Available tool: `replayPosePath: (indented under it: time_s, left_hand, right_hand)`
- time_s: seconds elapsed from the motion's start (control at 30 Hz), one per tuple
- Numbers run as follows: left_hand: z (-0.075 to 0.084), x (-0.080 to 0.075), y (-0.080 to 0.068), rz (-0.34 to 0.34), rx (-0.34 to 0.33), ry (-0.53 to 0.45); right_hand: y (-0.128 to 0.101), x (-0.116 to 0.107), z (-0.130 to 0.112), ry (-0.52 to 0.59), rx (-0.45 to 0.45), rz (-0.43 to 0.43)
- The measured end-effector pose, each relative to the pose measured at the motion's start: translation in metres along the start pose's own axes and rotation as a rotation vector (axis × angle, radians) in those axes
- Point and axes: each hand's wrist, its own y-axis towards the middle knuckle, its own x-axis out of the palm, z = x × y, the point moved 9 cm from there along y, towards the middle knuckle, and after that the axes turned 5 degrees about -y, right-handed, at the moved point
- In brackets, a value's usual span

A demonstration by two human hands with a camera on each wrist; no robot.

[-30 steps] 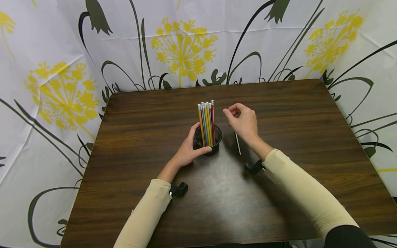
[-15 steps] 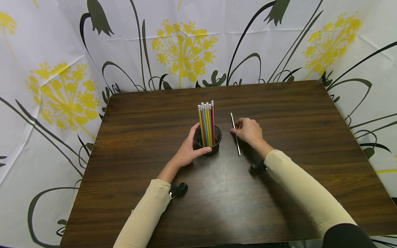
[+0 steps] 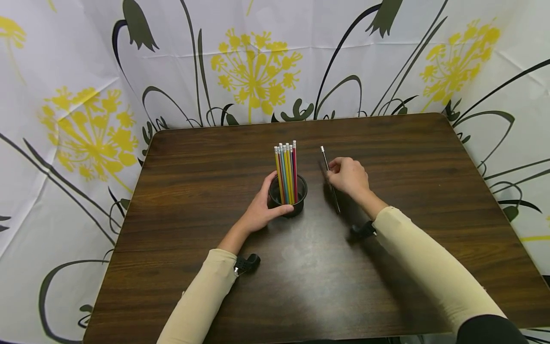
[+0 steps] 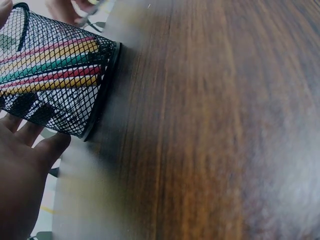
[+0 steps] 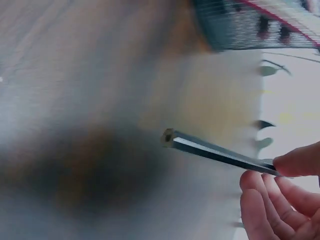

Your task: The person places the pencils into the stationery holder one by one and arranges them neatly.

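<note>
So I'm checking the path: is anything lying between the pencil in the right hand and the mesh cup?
Nothing visible does. Bare table separates the pencil, pinched by the right hand, from the mesh cup held by the left hand.

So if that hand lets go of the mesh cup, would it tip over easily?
Possibly. The cup is open mesh, so probably light, and the pencils stand well above its rim, making it somewhat top-heavy. The left hand gripping its side suggests it needs steadying. Its flat base on the table should resist gentle nudges.

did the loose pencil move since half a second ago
Yes. The pencil, pinched by the right hand, has shifted slightly right, away from the mesh cup.
</note>
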Motion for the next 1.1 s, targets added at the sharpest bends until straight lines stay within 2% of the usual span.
replayPosePath:
  time_s: [0.13, 0.3, 0.5, 0.67, 0.93, 1.1]
  left_hand:
    - [0.000, 0.001, 0.001, -0.003, 0.006, -0.008]
    - [-0.002, 0.000, 0.000, 0.001, 0.003, -0.007]
    - [-0.002, 0.000, 0.001, 0.001, 0.012, -0.020]
    - [-0.001, 0.001, 0.001, -0.008, 0.022, -0.038]
    - [0.001, 0.001, 0.001, -0.003, 0.034, -0.033]
    - [0.000, 0.001, 0.002, -0.014, 0.033, -0.049]
  right_hand:
    - [-0.006, -0.034, -0.017, 0.093, -0.044, 0.108]
    - [-0.016, -0.073, -0.046, 0.288, -0.143, 0.256]
    - [-0.036, -0.095, -0.083, 0.503, -0.298, 0.347]
    - [-0.045, -0.084, -0.101, 0.562, -0.387, 0.315]
    - [-0.054, -0.047, -0.111, 0.478, -0.451, 0.217]
    - [-0.056, -0.031, -0.107, 0.436, -0.439, 0.184]
